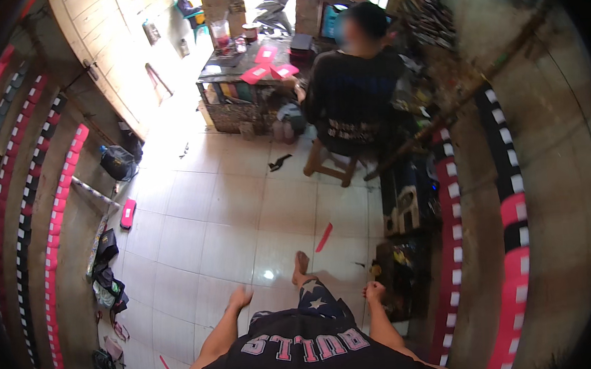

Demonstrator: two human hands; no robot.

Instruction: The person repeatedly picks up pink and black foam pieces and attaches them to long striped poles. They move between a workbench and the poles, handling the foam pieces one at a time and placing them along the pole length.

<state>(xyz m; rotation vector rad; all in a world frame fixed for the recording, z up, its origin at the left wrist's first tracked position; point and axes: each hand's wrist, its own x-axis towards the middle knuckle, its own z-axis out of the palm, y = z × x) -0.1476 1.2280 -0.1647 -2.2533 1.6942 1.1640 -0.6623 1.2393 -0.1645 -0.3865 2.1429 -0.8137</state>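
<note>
My left hand (pixel 240 297) hangs low at my side over the white tiled floor (pixel 231 240). Its fingers are blurred, and no object shows in it. On the other side my right hand (pixel 373 291) is loosely curled beside a dark low shelf (pixel 392 274), with nothing visible in it. One bare foot (pixel 300 263) is stepped forward on the tiles. Ahead of it lies a thin red strip (pixel 324 237). Farther off, flat pink pieces (pixel 266 53) with white labels lie on a worn workbench (pixel 236 113).
A person in black (pixel 353 77) sits on a wooden stool (pixel 328 165) at the bench. Rows of pink and black pieces (pixel 57 208) line the left wall; similar rows (pixel 452 221) hang at right. A pink case (pixel 127 214), black bag (pixel 118 162) and scraps (pixel 280 162) lie on the floor.
</note>
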